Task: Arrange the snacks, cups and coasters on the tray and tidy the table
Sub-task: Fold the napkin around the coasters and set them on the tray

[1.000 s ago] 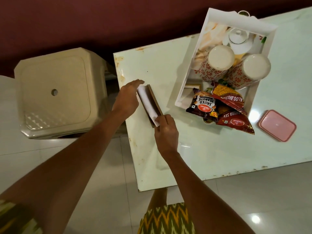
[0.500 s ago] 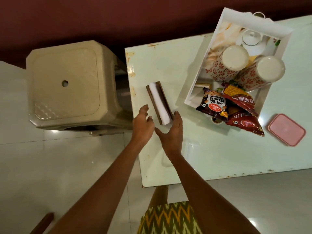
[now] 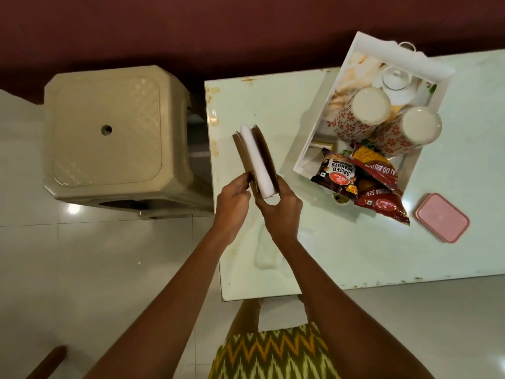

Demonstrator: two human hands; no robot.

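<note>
Both hands meet on the holder (image 3: 257, 160), a brown wooden rack with a white stack of what I take to be coasters standing on edge inside it. The right hand (image 3: 281, 212) cups its near end from below, fingers curled shut around it; the left hand (image 3: 232, 201) pinches the near left side plate. Gripped at one end only, the holder tilts up off the table (image 3: 355, 242), probably so the stack leans into the rack and doesn't spill.

The tray (image 3: 308, 149) sits to the right at the far side, already crowded: two patterned cups (image 3: 369, 110) upside down, a small white pot behind them, and snack packets (image 3: 363, 179) hanging over its near rim. A pink lid (image 3: 442, 217) lies alone on the table, further right.

The holder is close to the table's left edge, with a stool (image 3: 109, 132) just beyond. Bare tabletop lies between holder and tray, so the way across looks open, though room inside the tray seems scarce.
</note>
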